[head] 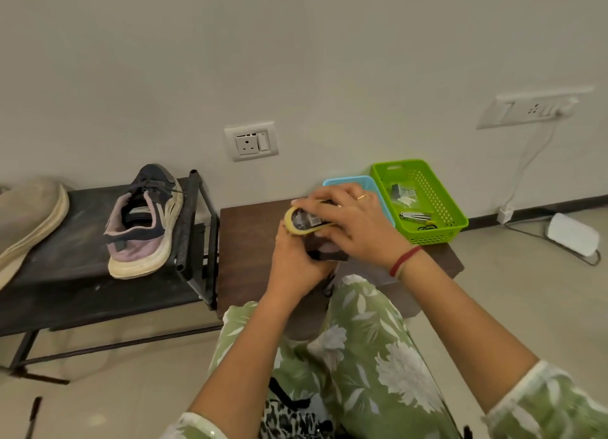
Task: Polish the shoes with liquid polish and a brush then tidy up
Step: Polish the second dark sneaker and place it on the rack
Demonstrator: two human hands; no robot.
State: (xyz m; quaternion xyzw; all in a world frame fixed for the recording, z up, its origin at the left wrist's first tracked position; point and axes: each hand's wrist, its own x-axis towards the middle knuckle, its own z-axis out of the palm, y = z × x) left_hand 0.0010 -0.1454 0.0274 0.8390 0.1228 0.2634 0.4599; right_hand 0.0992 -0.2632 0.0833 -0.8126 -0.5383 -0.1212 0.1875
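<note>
Figure: polishing in progress above the brown wooden surface. The left hand grips a dark sneaker with a yellowish sole rim from below. The right hand clasps its top, fingers curled; any brush is hidden. Best practice, probably: steady the shoe, work in short even strokes, and keep polish off clothing.

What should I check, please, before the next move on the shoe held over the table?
1. Shoe gripped: ok; left hand holds it from below, right hand lies over its top.
2. Brush in hand: cannot tell; the right hand hides what is under it.
3. Polish nearby: cannot tell; no bottle shows.
4. Second shoe ready: ok; upright on the rack.
5. Baskets for tidying: ok; green basket and blue basket stand on the table.
</note>
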